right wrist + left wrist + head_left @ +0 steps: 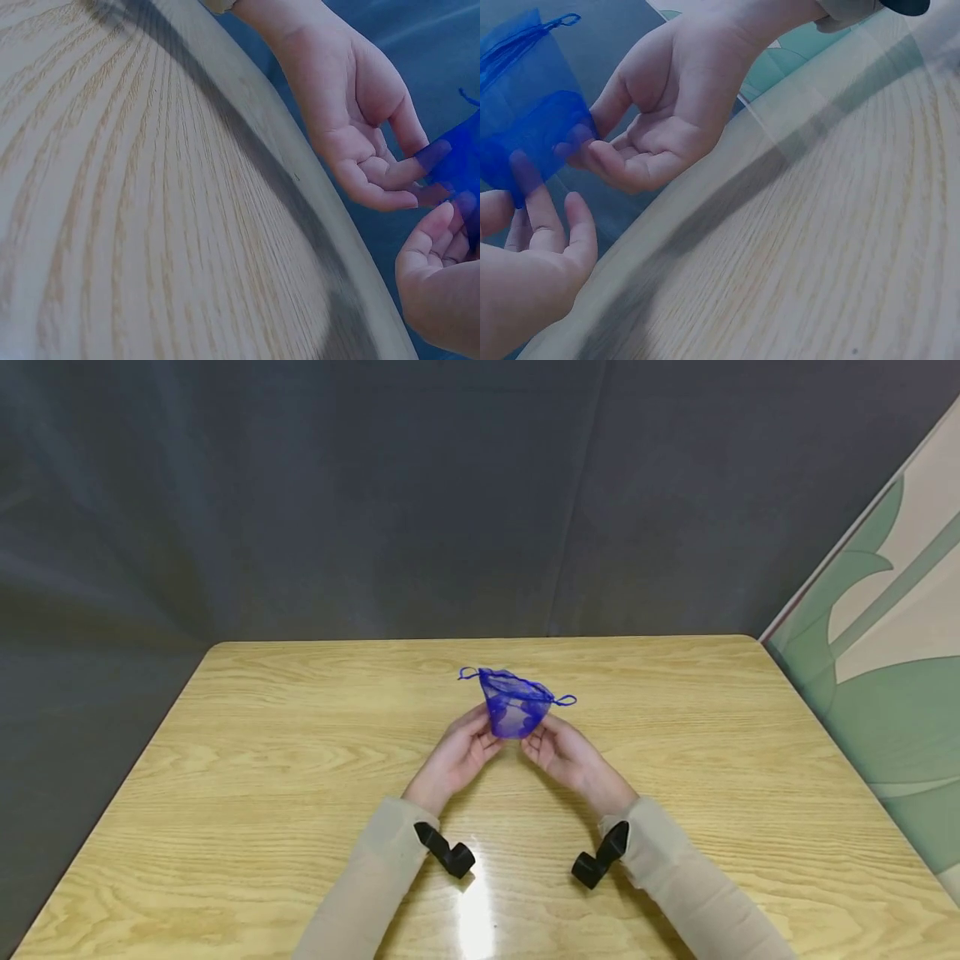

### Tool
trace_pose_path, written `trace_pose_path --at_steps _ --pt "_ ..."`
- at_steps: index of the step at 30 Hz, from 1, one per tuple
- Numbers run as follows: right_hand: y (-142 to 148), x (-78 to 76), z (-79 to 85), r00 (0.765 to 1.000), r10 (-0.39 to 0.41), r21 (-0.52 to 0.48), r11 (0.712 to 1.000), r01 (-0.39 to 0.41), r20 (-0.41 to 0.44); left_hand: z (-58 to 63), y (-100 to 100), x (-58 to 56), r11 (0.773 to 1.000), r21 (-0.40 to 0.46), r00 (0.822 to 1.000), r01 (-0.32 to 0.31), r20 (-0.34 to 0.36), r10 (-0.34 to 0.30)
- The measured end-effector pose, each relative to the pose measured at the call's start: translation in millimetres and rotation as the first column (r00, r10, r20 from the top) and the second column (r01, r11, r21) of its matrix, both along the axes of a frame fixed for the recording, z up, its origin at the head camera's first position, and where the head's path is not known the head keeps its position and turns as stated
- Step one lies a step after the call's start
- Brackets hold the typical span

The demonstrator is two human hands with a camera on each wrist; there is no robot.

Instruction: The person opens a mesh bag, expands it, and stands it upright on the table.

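A sheer blue drawstring pouch is held up over the middle of the table, its gathered mouth uppermost and a cord loop sticking out at each side. My left hand pinches its lower left side between thumb and fingers. On the opposite side my right hand pinches the lower right part. Through the thin fabric of the pouch, fingertips and darker blue patches show in the left wrist view. Both hands also appear in the right wrist view, where the pouch is cut off by the frame edge.
The wood-grain table spreads out under both forearms. A dark curtain hangs behind it, and a panel with green leaf shapes stands along the right. A black camera mount sits on each sleeve cuff.
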State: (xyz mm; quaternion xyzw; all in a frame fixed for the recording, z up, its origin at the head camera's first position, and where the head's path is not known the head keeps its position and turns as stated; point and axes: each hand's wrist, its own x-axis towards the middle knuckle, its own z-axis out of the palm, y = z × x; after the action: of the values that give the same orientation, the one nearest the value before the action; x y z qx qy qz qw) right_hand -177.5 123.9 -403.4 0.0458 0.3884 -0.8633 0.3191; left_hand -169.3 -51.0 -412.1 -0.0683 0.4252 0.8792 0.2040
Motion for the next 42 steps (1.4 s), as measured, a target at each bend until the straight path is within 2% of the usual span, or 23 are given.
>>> trace_pose_path --at_steps 12,18,26,33,37,42 --pt "5.0 0.2 0.8 0.997 -0.028 -0.042 0.999 0.031 0.067 -1.0 -0.2 0.1 0.999 0.021 1.0 -0.03 0.006 0.029" --pt "6.5 -0.1 1.3 0.996 -0.029 -0.036 0.999 0.032 0.08 -0.7 2.8 0.0 0.997 0.053 0.997 -0.055 0.051 0.052" --pt "4.9 -0.7 1.7 0.996 -0.031 0.008 1.0 0.03 0.084 -2.1 3.7 2.0 0.999 -0.006 0.999 -0.032 0.011 0.032" --pt "4.2 -1.0 3.0 0.995 -0.04 0.01 0.999 0.039 0.09 -1.2 2.7 1.1 0.998 0.025 0.997 -0.056 0.058 0.055" --pt "6.1 -1.4 3.9 0.997 -0.051 0.008 0.999 0.05 0.065 -0.9 -0.3 0.5 0.996 0.044 0.995 -0.077 0.064 0.074" --pt "8.3 -1.4 6.9 0.997 -0.076 0.095 0.993 0.076 0.001 -0.8 -2.8 -1.1 0.993 0.04 0.993 -0.109 0.054 0.106"
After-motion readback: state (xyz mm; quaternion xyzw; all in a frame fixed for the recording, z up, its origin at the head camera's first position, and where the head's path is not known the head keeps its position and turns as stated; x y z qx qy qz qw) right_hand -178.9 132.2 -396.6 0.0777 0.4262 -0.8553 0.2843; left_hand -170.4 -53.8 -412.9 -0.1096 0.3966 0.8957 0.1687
